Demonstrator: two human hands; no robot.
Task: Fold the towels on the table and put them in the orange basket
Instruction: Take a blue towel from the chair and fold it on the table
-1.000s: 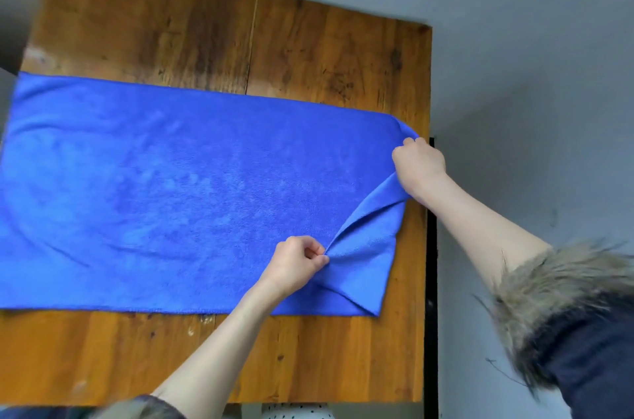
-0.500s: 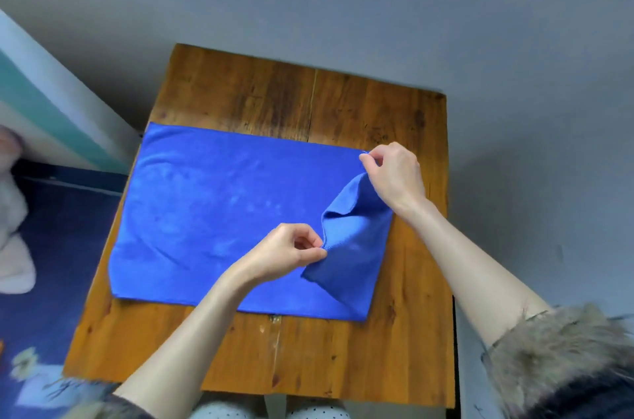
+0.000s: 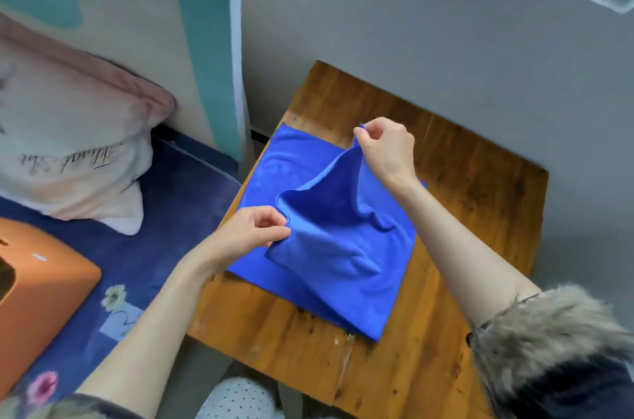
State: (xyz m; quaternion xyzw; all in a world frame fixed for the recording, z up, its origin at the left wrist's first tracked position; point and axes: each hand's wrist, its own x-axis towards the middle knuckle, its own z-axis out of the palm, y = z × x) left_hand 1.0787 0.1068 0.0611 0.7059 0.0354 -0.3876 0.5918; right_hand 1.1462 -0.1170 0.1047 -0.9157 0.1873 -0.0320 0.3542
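A blue towel lay on the wooden table, its right part lifted and carried over toward the left so that one layer hung above the layer flat on the wood. The left hand had its fingers clenched on the near corner of the raised layer, thumb against forefinger with the hem caught between them. The right hand pinched the far corner in the same way, held up above the table, and the cloth sagged in a soft fold between the two grips. Below and to the right of the left fingers the doubled part of the towel spread toward the table's near edge; to the left of the right fingers a flat strip of the lower layer reached the table's far left corner. Well to the left of the left hand, on a dark blue floral rug, stood the orange basket, with a small pale label on its side too small to read. Beyond it a pale pink pillow leaned on the wall, bearing dark cursive writing that appeared upside down and could not be made out. A fur-trimmed sleeve covered the right upper arm.
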